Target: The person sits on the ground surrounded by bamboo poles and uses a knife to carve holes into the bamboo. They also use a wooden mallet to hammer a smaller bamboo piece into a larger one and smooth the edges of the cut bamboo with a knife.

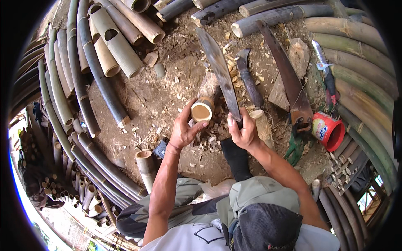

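Note:
My left hand is closed around a short bamboo section, its pale cut end facing up toward me. Just beyond the section lies a chopped wood block, partly hidden by it. My right hand grips the dark handle of a machete. The broad, stained blade points up and away, slightly to the left, and stands right of the bamboo, apart from it. Most of the handle is hidden in my fingers.
Right of the machete lie a dark curved tool, a handsaw, a wrapped-handle knife and a red can. Bamboo poles ring both sides. A bamboo tube stands near my left forearm. Wood chips litter the dirt.

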Tool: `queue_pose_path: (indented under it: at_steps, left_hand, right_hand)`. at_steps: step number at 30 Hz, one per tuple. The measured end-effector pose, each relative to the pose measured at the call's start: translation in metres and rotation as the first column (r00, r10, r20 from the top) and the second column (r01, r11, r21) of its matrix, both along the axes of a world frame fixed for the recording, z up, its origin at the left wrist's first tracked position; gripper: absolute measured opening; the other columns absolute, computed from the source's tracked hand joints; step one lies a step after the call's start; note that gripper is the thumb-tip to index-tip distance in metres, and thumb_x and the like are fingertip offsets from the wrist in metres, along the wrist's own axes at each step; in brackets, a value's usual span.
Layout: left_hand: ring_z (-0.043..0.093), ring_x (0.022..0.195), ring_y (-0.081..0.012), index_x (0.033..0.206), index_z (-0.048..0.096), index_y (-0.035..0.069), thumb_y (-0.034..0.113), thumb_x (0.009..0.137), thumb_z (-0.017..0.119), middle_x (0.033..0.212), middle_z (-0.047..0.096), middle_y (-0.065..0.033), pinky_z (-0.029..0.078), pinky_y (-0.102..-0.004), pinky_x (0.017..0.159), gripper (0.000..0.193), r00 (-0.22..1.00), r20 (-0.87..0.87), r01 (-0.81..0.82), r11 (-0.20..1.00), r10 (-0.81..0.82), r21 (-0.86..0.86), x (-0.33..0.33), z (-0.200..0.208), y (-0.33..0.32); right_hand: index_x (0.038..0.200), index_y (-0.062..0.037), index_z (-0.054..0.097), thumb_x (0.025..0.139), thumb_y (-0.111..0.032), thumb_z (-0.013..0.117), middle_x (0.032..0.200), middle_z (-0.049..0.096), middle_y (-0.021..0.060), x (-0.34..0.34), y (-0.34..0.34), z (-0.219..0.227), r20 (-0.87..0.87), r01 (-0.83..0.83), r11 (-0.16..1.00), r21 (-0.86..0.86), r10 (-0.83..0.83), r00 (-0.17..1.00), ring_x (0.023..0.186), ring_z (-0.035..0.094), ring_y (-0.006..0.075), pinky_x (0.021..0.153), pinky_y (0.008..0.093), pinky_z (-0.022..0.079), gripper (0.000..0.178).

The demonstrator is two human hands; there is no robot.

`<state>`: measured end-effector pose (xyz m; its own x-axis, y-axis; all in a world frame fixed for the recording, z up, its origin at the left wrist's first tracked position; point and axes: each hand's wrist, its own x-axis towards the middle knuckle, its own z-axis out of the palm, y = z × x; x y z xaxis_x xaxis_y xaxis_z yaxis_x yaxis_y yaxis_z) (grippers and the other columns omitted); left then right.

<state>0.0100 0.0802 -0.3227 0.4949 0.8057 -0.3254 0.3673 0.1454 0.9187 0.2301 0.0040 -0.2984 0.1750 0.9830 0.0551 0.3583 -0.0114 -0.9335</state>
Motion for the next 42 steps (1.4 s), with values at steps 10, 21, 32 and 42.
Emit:
queue_pose_path:
  at_steps: [10, 21, 32, 42]
  left_hand:
    - [0.054, 0.129, -0.0271, 0.147, 0.039, -0.005, 0.032, 0.084, 0.081, 0.137, 0.057, -0.0215, 0.042, -0.0379, 0.11, 0.084, 1.0, -0.024, -0.003, 1.0, 0.004, 0.026, 0.004, 0.007, 0.0]
    - [0.071, 0.101, -0.0293, 0.139, 0.048, 0.003, 0.067, 0.1, 0.032, 0.126, 0.065, -0.016, 0.058, -0.0415, 0.09, 0.077, 0.507, 0.26, -0.398, 0.491, 0.822, -0.775, -0.017, 0.025, -0.024]
    - [0.066, 0.102, -0.0311, 0.115, 0.063, -0.006, 0.065, 0.089, 0.062, 0.108, 0.068, -0.0199, 0.053, -0.0444, 0.087, 0.075, 0.648, -0.443, -0.594, 0.775, 0.619, 0.215, -0.121, 0.061, -0.119]
    - [0.061, 0.112, -0.0405, 0.134, 0.047, 0.003, 0.034, 0.057, 0.086, 0.122, 0.06, -0.0243, 0.05, -0.0455, 0.098, 0.092, 0.695, -0.653, -0.35, 0.935, 0.3, 0.058, -0.227, 0.081, -0.157]
  right_hand:
    - [0.1, 0.0031, 0.053, 0.098, -0.031, 0.059, 0.062, 0.059, 0.0176, 0.0, -0.001, -0.011, 0.092, -0.084, 0.943, -0.323, 0.12, 0.988, 0.06, 0.066, 0.037, 0.053, 0.0452, 0.05, 0.035]
    - [0.144, 0.0038, 0.04, 0.098, -0.037, 0.058, 0.124, 0.052, 0.0244, 0.002, 0.008, -0.03, 0.545, -0.091, 0.948, -0.306, 0.253, 0.8, 0.11, 0.055, 0.0387, 0.086, 0.0477, 0.05, 0.064]
    - [0.138, -0.0062, 0.04, 0.08, -0.021, 0.075, 0.122, 0.056, 0.0118, -0.079, -0.003, 0.046, -0.554, -0.386, 0.872, -0.3, 0.17, 0.815, 0.106, 0.061, 0.0214, 0.093, 0.0347, 0.052, 0.069]
    - [0.142, -0.0049, 0.048, 0.09, -0.026, 0.074, 0.126, 0.059, 0.0074, -0.106, -0.006, 0.047, -0.969, -0.549, 0.811, -0.202, -0.086, 0.23, 0.116, 0.058, 0.0208, 0.103, 0.039, 0.045, 0.062]
